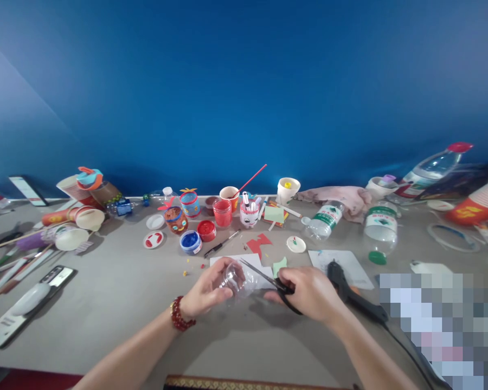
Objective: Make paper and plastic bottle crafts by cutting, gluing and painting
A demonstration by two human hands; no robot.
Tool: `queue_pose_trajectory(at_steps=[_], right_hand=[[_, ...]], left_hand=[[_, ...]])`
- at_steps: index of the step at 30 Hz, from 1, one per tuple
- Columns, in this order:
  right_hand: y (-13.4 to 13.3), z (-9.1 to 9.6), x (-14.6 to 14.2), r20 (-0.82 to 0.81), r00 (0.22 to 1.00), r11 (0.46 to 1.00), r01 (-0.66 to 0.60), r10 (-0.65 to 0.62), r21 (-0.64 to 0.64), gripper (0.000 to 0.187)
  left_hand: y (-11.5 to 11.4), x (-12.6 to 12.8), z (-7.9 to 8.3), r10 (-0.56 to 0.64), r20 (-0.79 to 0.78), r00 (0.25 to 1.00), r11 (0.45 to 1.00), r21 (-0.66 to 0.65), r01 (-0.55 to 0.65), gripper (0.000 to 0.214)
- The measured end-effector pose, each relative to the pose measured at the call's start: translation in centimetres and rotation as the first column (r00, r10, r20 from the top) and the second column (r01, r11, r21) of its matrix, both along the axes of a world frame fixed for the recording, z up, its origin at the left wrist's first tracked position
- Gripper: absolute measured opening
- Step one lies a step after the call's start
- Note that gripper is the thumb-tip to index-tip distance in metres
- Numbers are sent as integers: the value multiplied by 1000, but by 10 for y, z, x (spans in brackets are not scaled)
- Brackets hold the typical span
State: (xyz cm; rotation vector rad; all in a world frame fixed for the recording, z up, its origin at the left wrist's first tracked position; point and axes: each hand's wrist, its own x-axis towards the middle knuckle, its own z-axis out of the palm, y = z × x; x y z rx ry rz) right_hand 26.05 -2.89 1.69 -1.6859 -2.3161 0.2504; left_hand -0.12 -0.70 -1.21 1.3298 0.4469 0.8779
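Observation:
My left hand is closed around a piece of clear plastic bottle, holding it just above the table. My right hand grips black-handled scissors, fingers through the loops. The blades point left and reach the clear plastic piece. A red bead bracelet sits on my left wrist. Both hands hover over a white paper sheet near the table's front middle.
A black glue gun lies right of my right hand, its cord running to the front. Behind are paint pots, red and blue, decorated cups, markers, water bottles, paper cups at left, and a blurred patch at right.

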Motion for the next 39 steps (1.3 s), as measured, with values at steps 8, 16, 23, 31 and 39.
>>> queue_pose_trajectory(at_steps=[8, 16, 23, 31, 39], right_hand=[[2, -3, 6, -55, 997, 997, -55, 58, 50, 53], [0, 0, 7, -45, 995, 996, -91, 92, 17, 49], [-1, 0, 4, -25, 993, 993, -114, 113, -28, 47], [0, 1, 6, -61, 988, 990, -142, 141, -12, 48], [0, -3, 8, -78, 984, 987, -157, 158, 20, 51]], left_hand=[[-1, 2, -1, -50, 128, 991, 991, -119, 65, 45], [-1, 0, 0, -92, 190, 978, 967, -219, 134, 46], [-4, 1, -1, -146, 135, 980, 954, -243, 175, 47], [-5, 1, -5, -172, 204, 964, 933, -279, 226, 45], [-5, 1, -10, -203, 301, 932, 900, -318, 299, 43]])
